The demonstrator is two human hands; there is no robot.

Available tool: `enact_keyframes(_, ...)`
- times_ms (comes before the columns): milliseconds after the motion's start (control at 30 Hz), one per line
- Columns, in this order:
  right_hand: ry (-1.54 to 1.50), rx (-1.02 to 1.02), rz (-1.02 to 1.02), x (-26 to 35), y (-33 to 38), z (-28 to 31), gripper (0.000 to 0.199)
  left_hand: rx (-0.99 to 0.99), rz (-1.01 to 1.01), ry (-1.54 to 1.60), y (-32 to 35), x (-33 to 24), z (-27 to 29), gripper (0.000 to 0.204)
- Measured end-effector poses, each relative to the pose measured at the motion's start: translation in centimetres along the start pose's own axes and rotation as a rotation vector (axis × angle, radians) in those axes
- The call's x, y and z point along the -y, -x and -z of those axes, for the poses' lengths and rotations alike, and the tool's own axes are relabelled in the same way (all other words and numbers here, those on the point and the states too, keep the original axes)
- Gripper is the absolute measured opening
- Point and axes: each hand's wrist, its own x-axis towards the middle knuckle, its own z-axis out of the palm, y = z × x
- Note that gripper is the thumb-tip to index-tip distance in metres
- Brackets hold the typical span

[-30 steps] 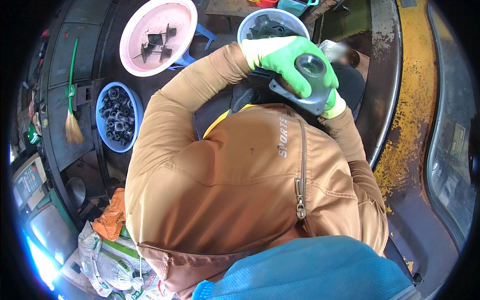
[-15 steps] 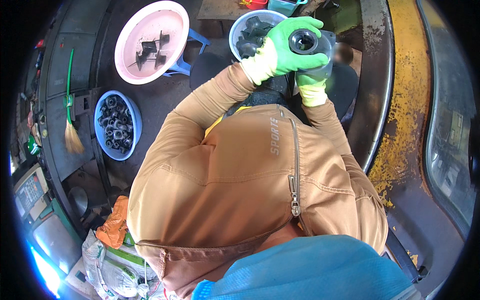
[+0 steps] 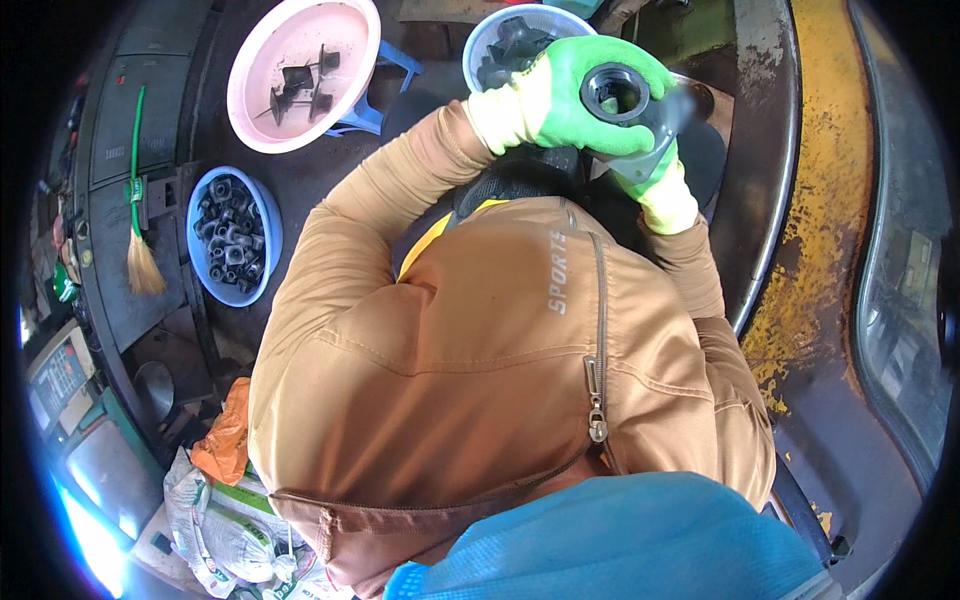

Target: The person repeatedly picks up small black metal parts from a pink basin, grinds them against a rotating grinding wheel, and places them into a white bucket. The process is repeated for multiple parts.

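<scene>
My left hand [image 3: 565, 100], in a green glove, is wrapped around a dark metal ring-shaped part [image 3: 615, 92] with a round hole. My right hand [image 3: 655, 175], also green-gloved, grips the same part from below, mostly hidden behind it. Both hands are raised in front of my chest, over a grey-blue basin [image 3: 490, 40] holding dark metal parts. My brown zip jacket [image 3: 500, 330] fills the middle of the view.
A pink basin [image 3: 260, 110] with a few dark pieces sits on a blue stool at upper left. A blue basin [image 3: 205, 260] full of several dark metal fittings lies left. A broom [image 3: 140, 255], bags and a yellow-painted curved metal edge [image 3: 820, 250] surround me.
Both hands with the metal part have moved up and away from my chest, toward the grey-blue basin. The part's round hole now faces the camera.
</scene>
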Motion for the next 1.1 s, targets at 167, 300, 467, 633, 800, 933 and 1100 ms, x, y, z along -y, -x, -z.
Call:
enact_keyframes(167,0.064,0.101,-0.001,-0.5,1.7,0.1,0.048,0.215,-0.059,0.044,-0.4,-0.6,1.0,0.038)
enact_keyframes(300,0.149,0.179,0.115,-1.2,2.4,0.6,0.044,0.373,-0.056,0.108,-0.6,-0.8,1.6,0.041)
enact_keyframes(467,-0.195,0.255,-0.092,-0.9,2.3,-0.9,0.039,0.599,-0.050,0.422,-0.9,0.3,1.3,0.048)
enact_keyframes(633,-1.216,0.184,-0.487,-2.2,0.3,-4.4,0.039,0.272,-0.167,0.473,-0.7,2.5,2.4,0.045)
enact_keyframes(800,-1.509,0.255,-0.576,-6.6,-4.0,-0.5,0.043,-0.571,-0.396,-1.340,-0.8,3.5,7.1,0.042)
enact_keyframes(933,0.205,0.191,-0.517,-11.5,-8.2,-0.9,0.036,-0.890,-0.402,-0.632,-0.2,3.6,9.6,0.036)
enact_keyframes(1100,0.444,0.511,-0.508,-14.5,-6.9,-3.2,0.053,-1.003,-0.229,-0.721,6.1,5.7,13.3,0.022)
